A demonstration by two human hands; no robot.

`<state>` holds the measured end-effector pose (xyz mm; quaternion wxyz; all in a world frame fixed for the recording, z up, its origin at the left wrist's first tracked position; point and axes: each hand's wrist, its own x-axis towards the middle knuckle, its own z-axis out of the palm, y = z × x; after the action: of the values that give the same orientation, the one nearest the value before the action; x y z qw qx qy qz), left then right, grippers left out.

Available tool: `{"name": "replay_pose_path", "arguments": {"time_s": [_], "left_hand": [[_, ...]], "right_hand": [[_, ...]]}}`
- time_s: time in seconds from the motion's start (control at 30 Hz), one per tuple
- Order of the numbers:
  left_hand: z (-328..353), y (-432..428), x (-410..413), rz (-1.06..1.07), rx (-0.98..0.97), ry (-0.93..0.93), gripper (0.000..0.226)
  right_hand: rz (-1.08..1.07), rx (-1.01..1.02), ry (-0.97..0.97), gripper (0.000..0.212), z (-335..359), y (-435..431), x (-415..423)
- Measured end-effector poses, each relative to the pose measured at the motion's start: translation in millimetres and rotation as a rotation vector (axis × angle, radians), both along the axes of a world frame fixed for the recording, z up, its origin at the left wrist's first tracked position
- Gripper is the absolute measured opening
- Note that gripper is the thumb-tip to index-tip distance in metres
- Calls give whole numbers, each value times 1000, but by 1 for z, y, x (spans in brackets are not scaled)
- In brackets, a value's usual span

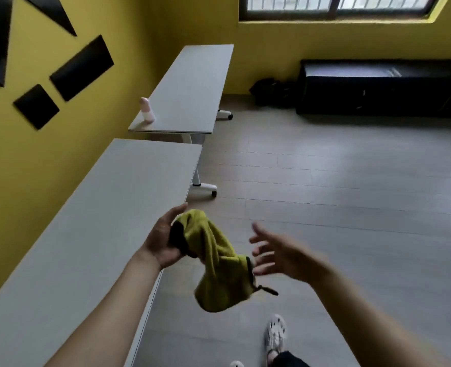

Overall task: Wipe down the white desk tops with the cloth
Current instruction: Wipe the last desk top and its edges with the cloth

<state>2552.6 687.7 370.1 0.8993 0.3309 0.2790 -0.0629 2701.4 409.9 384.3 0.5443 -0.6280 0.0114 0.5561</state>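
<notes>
Left grip [163, 242] held the soft yellow-green cloth [216, 263] beside the long white worktop [86, 207]; right grip [277, 252] was loose, fingers spread.

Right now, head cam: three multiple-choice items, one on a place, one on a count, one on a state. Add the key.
1. Where does the pink-and-white bottle stand?
A) on the floor
B) on the black bench
C) on the far desk

2. How many white desks are in view?
A) two
B) one
C) four

3. How is the yellow-green cloth?
A) spread flat on a desk
B) bunched, gripped by the left hand, off the desks
C) lying on the floor

Key:
1 C: it stands upright at that desk's near corner, on the side by the yellow wall.
2 A: the near desk and the far desk stand end to end along the wall.
3 B: it hangs in the air from the left hand, with the right hand beside it, fingers spread.
</notes>
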Motion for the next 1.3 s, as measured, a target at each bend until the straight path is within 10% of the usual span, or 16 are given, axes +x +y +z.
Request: {"name": "replay_pose_path", "arguments": {"time_s": [0.1,0.3,0.43,0.6,0.73,0.93,1.3], "left_hand": [[1,9,46,-5,117,-63,82],[6,60,126,77,375,95,56],[8,87,164,-53,912,363,35],[-6,122,202,246,414,209,40],[-29,136,258,233,638,352,66],[-10,211,372,353,895,200,24],[8,345,541,298,1269,266,45]], "right_hand": [[90,-93,62,87,-43,30,18],[402,-184,-173,47,-74,83,135],[344,-193,-498,64,-53,120,232],[252,3,-644,70,-29,176,323],[248,73,-681,60,-18,220,386],[287,-166,-862,34,-32,263,501],[96,-138,-996,25,9,351,685]]}}
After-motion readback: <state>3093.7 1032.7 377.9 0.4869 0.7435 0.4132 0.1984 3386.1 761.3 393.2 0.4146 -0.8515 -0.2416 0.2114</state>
